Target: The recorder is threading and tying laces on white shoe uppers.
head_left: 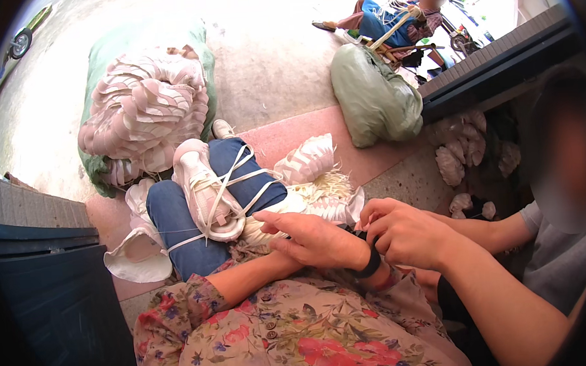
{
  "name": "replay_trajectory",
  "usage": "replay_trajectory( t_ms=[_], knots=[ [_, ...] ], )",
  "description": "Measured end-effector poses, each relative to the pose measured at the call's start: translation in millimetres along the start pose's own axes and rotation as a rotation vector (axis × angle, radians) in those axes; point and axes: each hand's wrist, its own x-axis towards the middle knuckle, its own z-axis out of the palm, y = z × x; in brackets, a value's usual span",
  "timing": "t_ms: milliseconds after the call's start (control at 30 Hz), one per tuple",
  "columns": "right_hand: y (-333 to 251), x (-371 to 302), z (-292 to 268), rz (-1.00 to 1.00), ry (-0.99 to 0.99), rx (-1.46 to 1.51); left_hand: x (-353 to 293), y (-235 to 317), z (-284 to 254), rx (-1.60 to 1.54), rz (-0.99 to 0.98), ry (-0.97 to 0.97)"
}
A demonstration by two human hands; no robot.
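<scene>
On the head view, my right hand (327,244) was free of any grip, fingers loosely stretched out with nothing held in them. The left one was mostly hidden behind it, so can't tell you what that was doing. The black band (366,266) sat round my right wrist, with a co-worker's hands (403,235) at it. My take: best to hold that wrist still and slack, let both their hands work, and keep my sleeve out from under the strap.

The shoe (196,172) lay across my knees (184,220), laces looping loosely over both, so a steady lap seemed smart too.

Containers: the green bag (98,171) ahead on the left was open, crammed with overlapping pinkish shoe pieces (144,101). The pale sack (368,101) to the right bulged, but whatever filled it was hidden, sorry.
</scene>
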Motion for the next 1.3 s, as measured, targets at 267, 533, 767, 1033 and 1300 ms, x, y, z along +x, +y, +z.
replay_trajectory(
  t_ms=[267,533,767,1033,1300],
  knots=[
    [-5.5,-1.9,9.0,-0.099,0.032,-0.123,5.6,-0.9,2.4,-0.262,0.089,-0.051],
    [2.1,-64.8,-38.4,0.228,0.057,0.238,2.8,-11.2,-0.6,-0.536,0.172,-0.041],
    [-48.5,-97.7,-62.5,0.294,0.080,-0.031,13.3,-31.0,-3.7,-0.738,0.168,-0.202],
    [-20.6,14.3,37.9,-0.298,0.126,-0.114,6.1,16.2,-16.6,-0.590,-0.079,-0.373],
    [-25.4,20.2,57.7,-0.542,-0.089,-0.356,-2.1,38.4,-56.6,-0.379,-0.076,-0.427]
  ],
)
